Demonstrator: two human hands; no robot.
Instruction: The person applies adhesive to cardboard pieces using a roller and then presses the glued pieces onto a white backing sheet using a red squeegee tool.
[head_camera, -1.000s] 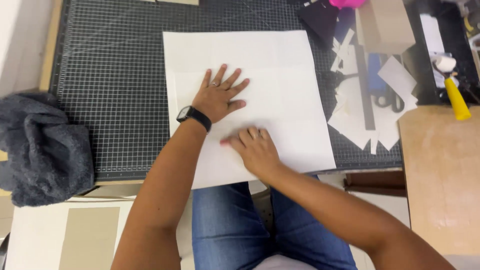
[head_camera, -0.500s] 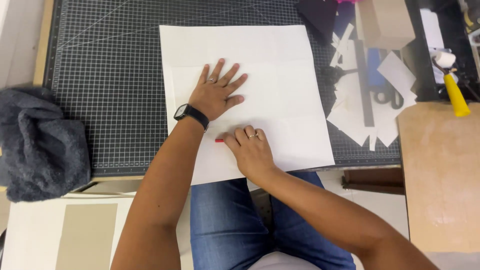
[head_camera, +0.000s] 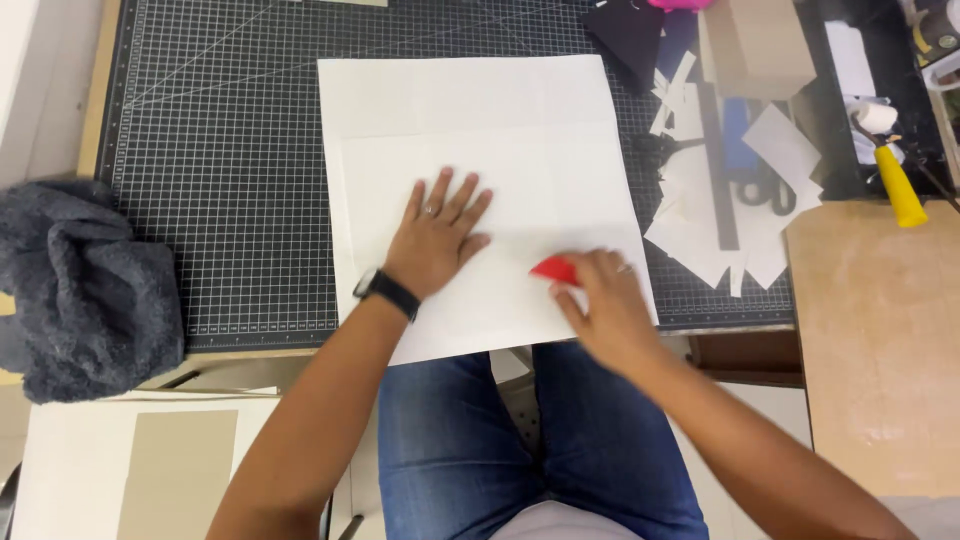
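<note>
My right hand (head_camera: 610, 310) is closed around a small red tool (head_camera: 553, 268), pressing it onto the white sheet (head_camera: 480, 130) near its right edge, while my left hand (head_camera: 435, 235) lies flat and open on the sheet's middle. The sheet rests on the gridded cutting mat (head_camera: 210, 170), with paper scraps (head_camera: 700, 235) and scissors (head_camera: 765, 190) to its right and a grey cloth (head_camera: 80, 285) off the mat's left.

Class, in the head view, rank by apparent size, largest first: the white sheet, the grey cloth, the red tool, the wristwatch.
1. White sheet
2. Grey cloth
3. Wristwatch and red tool: alike; the right hand hides part of the tool, so no ranking.
</note>
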